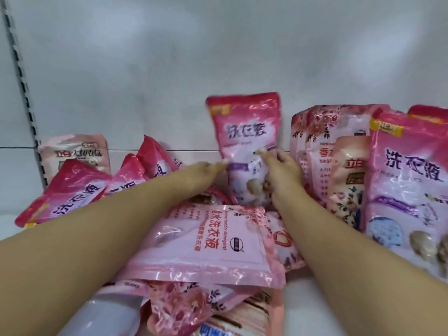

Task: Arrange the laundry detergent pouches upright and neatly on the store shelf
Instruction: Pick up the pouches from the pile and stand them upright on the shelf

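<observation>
A pink detergent pouch (pixel 244 132) stands upright at the back middle of the white shelf (pixel 14 190), slightly tilted and blurred. My left hand (pixel 206 172) touches its left edge with straight fingers. My right hand (pixel 283 170) holds its lower right side, fingers curled on its front. Upright pouches stand in a row at the right (pixel 407 175), (pixel 322 151). Several pouches lie fallen at the left (pixel 70 192), and one pale pink pouch (pixel 213 241) lies flat under my forearms.
A small pouch (pixel 77 151) leans against the back wall at the far left. More pouches (pixel 194 309) are piled at the shelf's front edge beside a white rounded object (pixel 106 316). A slotted upright rail (pixel 21 76) runs up the left side.
</observation>
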